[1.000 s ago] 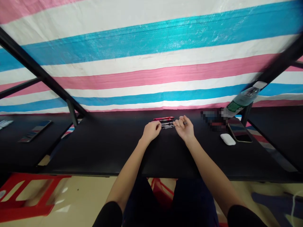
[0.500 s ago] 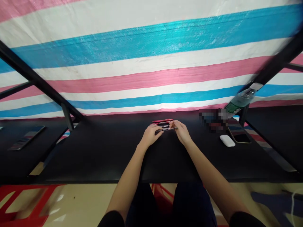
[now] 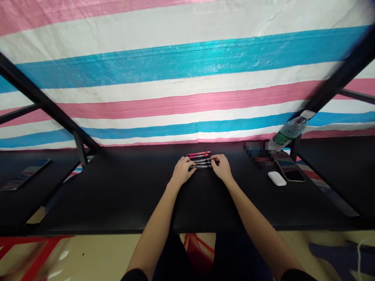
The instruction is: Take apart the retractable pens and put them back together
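Note:
Two red pens (image 3: 199,154) lie side by side on the black table (image 3: 123,195), farthest from me. Nearer to me are several clear pens with dark parts (image 3: 202,163), lined up roughly parallel to the red ones. My left hand (image 3: 183,170) is curled at the left ends of the clear pens, thumb and fingers closed about them. At the right ends, my right hand (image 3: 222,168) has its thumb and fingers closed in the same way. The fingers hide the tips of the pens.
To the right lie a white earbud case (image 3: 277,178) and a phone (image 3: 290,169). A green-labelled water bottle (image 3: 288,132) leans behind them, beside a blurred-out patch. Another phone (image 3: 27,173) lies on the left-hand table. A striped sheet (image 3: 175,93) hangs behind.
My hands have shifted slightly, and the nearest clear pen now lies level in line with the others. More of the row shows between my hands. The camera view has tilted up a little.

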`<action>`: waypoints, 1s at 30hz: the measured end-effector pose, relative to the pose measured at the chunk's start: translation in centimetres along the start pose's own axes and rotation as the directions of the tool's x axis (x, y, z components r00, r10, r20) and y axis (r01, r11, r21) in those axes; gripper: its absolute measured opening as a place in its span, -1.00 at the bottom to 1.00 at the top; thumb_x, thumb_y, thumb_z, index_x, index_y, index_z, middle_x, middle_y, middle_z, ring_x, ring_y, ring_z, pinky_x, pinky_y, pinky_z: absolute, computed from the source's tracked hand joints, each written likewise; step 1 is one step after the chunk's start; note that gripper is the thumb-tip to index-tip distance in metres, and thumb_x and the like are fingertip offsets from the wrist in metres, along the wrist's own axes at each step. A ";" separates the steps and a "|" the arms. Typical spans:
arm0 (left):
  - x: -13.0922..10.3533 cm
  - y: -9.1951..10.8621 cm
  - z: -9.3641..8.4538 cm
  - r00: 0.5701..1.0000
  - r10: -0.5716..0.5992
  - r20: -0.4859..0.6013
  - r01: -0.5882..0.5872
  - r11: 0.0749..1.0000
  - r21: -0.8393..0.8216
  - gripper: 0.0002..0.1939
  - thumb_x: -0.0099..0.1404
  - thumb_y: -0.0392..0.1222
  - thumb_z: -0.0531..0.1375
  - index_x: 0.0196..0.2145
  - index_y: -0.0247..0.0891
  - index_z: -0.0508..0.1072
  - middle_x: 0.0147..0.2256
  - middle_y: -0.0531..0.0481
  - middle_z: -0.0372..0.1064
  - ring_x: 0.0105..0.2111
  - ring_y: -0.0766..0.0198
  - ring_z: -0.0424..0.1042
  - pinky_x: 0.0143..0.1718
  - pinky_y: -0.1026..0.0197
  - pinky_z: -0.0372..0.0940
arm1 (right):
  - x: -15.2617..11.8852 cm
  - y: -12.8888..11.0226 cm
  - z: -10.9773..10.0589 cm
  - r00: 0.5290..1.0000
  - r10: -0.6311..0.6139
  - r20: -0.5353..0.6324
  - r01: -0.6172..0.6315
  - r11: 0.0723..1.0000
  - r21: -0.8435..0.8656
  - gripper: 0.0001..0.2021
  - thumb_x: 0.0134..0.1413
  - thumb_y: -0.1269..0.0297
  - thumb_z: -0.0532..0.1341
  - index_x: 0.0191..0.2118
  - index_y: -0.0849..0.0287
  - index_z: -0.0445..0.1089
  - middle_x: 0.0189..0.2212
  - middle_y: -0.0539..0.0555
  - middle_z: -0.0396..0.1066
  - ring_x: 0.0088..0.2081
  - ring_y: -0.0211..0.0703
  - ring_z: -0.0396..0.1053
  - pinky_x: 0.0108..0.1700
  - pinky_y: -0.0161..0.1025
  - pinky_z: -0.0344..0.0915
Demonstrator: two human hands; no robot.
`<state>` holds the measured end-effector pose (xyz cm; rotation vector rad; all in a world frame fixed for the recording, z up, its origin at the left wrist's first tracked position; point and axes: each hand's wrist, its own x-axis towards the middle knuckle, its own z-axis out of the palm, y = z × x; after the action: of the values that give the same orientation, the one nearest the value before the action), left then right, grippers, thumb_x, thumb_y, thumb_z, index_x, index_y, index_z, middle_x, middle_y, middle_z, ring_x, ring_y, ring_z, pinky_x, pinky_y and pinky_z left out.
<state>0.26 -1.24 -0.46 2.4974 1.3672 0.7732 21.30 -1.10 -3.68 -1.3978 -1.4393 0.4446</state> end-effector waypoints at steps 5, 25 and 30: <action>-0.1 0.0 0.0 1.000 -0.019 -0.008 0.020 1.000 0.018 -0.86 0.20 -0.28 0.26 -0.24 -0.23 0.48 -0.24 -0.08 0.34 -0.18 0.11 0.30 -0.13 0.08 0.27 | -0.2 0.3 0.1 0.992 -0.095 0.078 0.100 0.993 -0.060 -0.81 -0.02 0.27 0.23 -0.22 0.05 0.48 -0.21 0.16 0.35 -0.08 0.13 0.29 0.07 0.14 0.20; -0.2 -0.4 0.5 0.975 -0.201 -0.095 0.205 0.978 0.035 -0.84 0.23 -0.30 0.20 -0.20 -0.22 0.42 -0.15 -0.10 0.32 -0.11 0.11 0.27 -0.06 0.09 0.25 | -0.3 2.3 0.6 0.969 -0.164 0.183 0.211 0.935 -0.284 -0.62 0.03 0.30 0.15 0.00 0.21 0.41 0.02 0.30 0.36 0.10 0.16 0.27 0.14 0.13 0.23; -0.3 -0.5 0.2 0.965 -0.235 -0.116 0.243 0.968 0.059 -0.83 0.21 -0.35 0.17 -0.21 -0.23 0.38 -0.19 -0.09 0.30 -0.13 0.11 0.27 -0.10 0.12 0.24 | -0.2 1.9 0.4 0.970 -0.187 0.156 0.225 0.934 -0.277 -0.67 0.04 0.33 0.15 -0.04 0.19 0.39 -0.05 0.28 0.37 0.03 0.14 0.28 0.09 0.10 0.27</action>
<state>-0.10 -1.16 -0.94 2.3111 1.7247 0.8288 21.93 -0.63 -5.52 -1.4479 -1.7940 0.1920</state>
